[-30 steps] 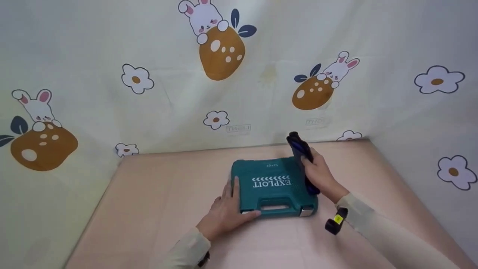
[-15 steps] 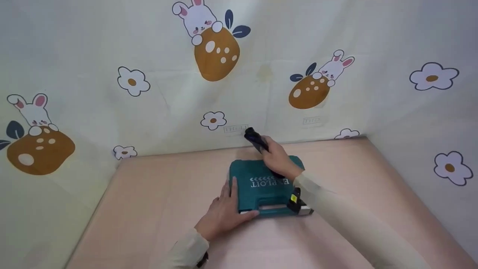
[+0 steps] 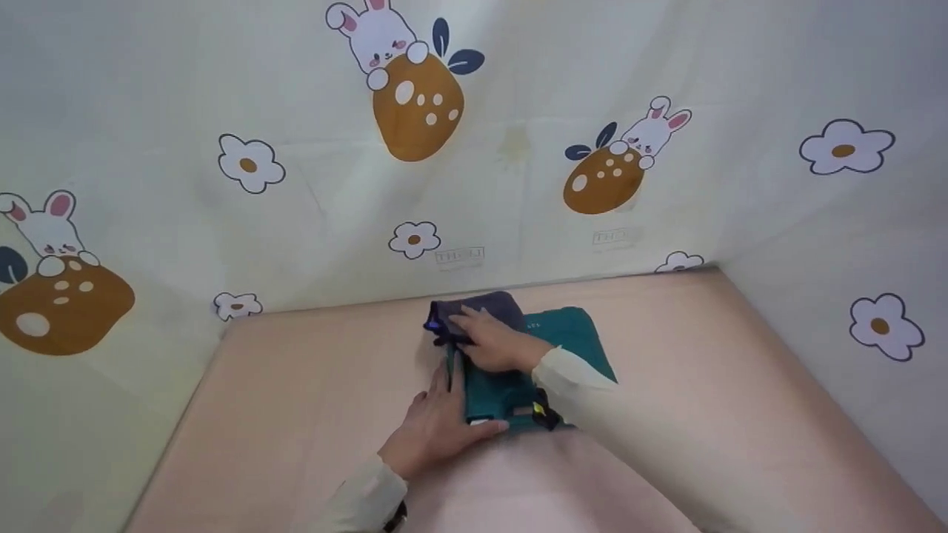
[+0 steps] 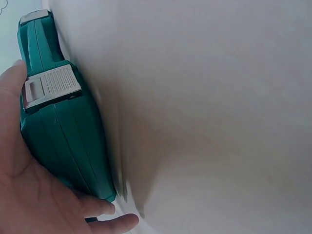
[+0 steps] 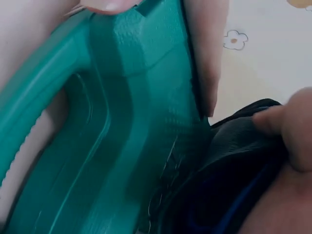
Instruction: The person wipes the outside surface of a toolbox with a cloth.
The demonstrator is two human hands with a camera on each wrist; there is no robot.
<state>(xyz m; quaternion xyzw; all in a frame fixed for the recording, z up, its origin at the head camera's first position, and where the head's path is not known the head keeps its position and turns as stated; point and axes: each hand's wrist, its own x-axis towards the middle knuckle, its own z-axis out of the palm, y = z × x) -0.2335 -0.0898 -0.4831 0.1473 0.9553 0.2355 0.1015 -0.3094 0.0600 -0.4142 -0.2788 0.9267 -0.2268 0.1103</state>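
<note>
A teal plastic tool case (image 3: 574,337) lies flat on the table, its handle facing the person. My left hand (image 3: 426,422) steadies its near left corner, with straight fingers along the left side and the thumb across the front edge. A metal latch (image 4: 53,87) shows beside that thumb in the left wrist view. My right hand (image 3: 496,344) holds a dark folded cloth (image 3: 500,305) with blue inside against the far left part of the lid. In the right wrist view the cloth (image 5: 239,139) touches the case close to the left fingertips. Hand and cloth hide the lid's white lettering.
The table has a pale pink cover (image 3: 296,414). Behind it and at both sides hangs a light curtain (image 3: 518,185) printed with rabbits and flowers. A black strap with a yellow tag (image 3: 546,409) hangs from the right wrist over the case handle.
My right hand has swept the dark cloth leftward across the lid, from the right side to the far left corner. The left hand and the case have stayed in place.
</note>
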